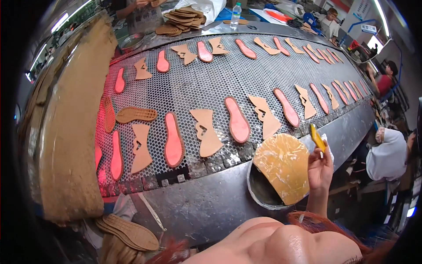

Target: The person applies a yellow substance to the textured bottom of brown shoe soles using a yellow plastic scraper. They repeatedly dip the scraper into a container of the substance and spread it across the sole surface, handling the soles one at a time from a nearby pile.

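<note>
My right hand is raised at the right of the near table edge. Its fingers are closed round a slim yellow tool with a dark tip, whose exact kind I cannot make out. Something white shows behind the fingers. Just left of this hand stands a round bowl, partly covered by a tan board smeared with white. Beyond it, a pink-topped shoe sole and a tan cut-out shoe upper piece lie on the perforated belt. My left hand is not visible.
Two rows of pink soles and tan pieces run along the belt. A brown sheet hood covers its left end. Brown soles sit low at left; more are piled beyond the belt, near a bottle. Other people work around the line.
</note>
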A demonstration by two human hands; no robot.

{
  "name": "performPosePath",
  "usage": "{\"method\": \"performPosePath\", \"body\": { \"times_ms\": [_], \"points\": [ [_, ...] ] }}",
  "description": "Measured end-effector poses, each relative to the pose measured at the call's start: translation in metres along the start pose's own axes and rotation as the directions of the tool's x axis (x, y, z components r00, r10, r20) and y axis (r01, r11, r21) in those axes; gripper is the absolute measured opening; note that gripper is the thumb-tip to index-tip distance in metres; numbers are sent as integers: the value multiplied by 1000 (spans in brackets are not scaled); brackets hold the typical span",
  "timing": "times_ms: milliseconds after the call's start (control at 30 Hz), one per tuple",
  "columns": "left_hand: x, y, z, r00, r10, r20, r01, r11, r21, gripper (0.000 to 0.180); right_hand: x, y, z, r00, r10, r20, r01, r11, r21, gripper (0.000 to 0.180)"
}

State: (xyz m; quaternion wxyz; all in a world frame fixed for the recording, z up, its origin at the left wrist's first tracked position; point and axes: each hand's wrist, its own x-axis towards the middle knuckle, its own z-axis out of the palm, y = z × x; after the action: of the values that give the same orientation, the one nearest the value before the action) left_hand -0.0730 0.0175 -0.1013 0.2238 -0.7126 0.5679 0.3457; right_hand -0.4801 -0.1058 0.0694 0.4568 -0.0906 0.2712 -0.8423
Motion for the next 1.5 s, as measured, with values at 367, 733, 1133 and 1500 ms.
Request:
{"method": "performPosePath", "body": {
  "times_ms": [367, 733, 1133, 1500],
  "points": [
    [-112, -27, -73, 772, 559, -302, -635, 668, -388, 29, -22, -24, -98, 989, -109, 98, 103, 993, 65, 29],
    [-93, -34, -82, 478, -328, -815, 308, 931, -194, 71, -13, -19, -98, 958, -283, 38, 285, 946, -156, 33],
    [-48, -49, -81, 245, -394, -886, 36, 917, -397, 48, -15, -13, -87, 959, -282, 16, 280, 942, -184, 31],
    [-58, -66, -55, -181, -444, -878, -610, 751, -254, 23, -25, -18, -89, 937, -349, -12, 334, 904, -267, 30]
  ]
}}
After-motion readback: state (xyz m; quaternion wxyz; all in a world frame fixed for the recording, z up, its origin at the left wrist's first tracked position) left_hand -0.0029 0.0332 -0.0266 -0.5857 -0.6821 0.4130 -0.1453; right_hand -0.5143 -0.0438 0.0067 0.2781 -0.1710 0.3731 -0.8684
